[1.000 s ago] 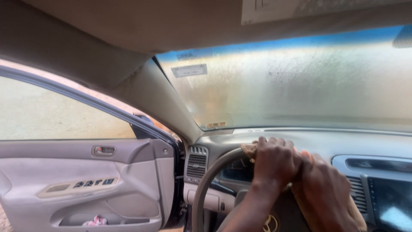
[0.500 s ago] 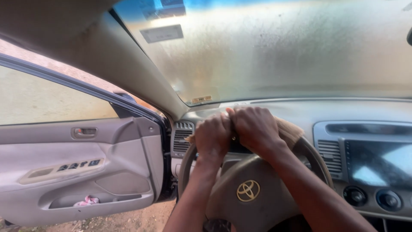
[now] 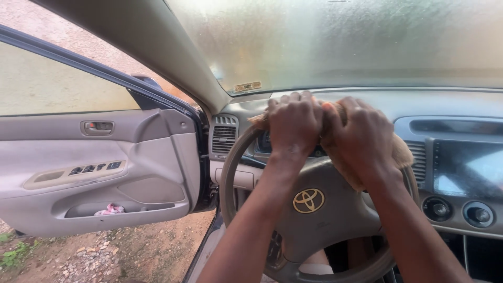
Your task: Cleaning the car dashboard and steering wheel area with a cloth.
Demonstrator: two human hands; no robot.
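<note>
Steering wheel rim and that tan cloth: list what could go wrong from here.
1. Both hands, left hand and right hand, press the tan cloth on the top of the steering wheel; a hard push could turn the wheel and make them slip.
2. The cloth's loose end hangs by the centre vent and might snag.
3. The door stands open over bare dirt ground; dust may blow back in.

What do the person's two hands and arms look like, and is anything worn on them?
Both the left hand and the right hand are bare: no gloves, rings or watch show. Both forearms are bare too, with no sleeve in view.
</note>
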